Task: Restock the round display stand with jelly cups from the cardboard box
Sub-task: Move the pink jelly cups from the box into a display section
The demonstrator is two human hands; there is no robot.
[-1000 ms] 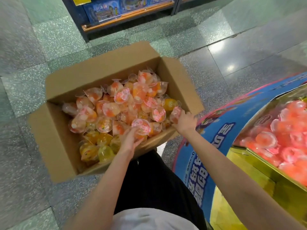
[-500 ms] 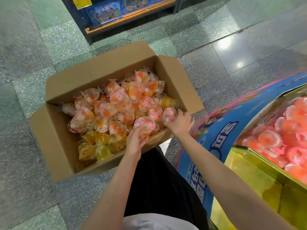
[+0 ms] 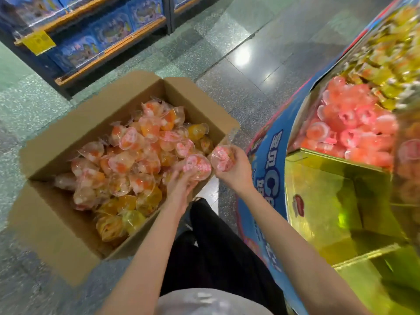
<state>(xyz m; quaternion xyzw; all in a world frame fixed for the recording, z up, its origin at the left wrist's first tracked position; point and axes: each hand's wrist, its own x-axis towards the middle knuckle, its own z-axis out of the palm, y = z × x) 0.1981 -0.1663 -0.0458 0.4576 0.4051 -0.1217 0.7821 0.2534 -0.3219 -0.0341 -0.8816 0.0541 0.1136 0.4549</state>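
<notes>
Now a pink-lidded clear plastic jelly cup (image 3: 222,158) is gripped by the right hand (image 3: 234,168), another (image 3: 197,166) by the left hand (image 3: 181,186); the round blue-and-gold display stand (image 3: 322,169) lies rightward, nearer the right hand, beside the brown cardboard box (image 3: 56,223)

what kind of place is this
Most likely a shop floor. Shelves of boxed goods carry a yellow price tag, and a printed round display stand holds heaped jelly cups on a polished tile floor.
</notes>
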